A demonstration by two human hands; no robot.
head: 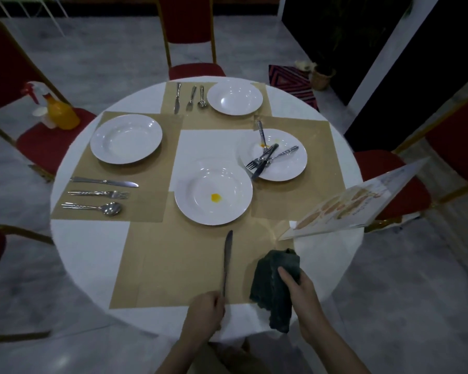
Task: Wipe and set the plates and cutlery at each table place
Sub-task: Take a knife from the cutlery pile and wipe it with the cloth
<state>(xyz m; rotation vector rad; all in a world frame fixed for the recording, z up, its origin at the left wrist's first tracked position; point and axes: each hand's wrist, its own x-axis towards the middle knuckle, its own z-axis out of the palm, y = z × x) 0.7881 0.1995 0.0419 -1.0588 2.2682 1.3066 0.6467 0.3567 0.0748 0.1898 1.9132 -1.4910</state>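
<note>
Head view: round white table (87, 252), grey floor (106, 49)

Both of your forearms are showing bare from the bottom edge of the view up to the wrists, with no sleeve or cuff reaching into sight. Your left hand (206, 310) and your right hand (305, 299) are showing no gloves, rings, watch or bands. Between your arms, a strip of tan or khaki clothing is showing low down, too dim to identify further.
</note>
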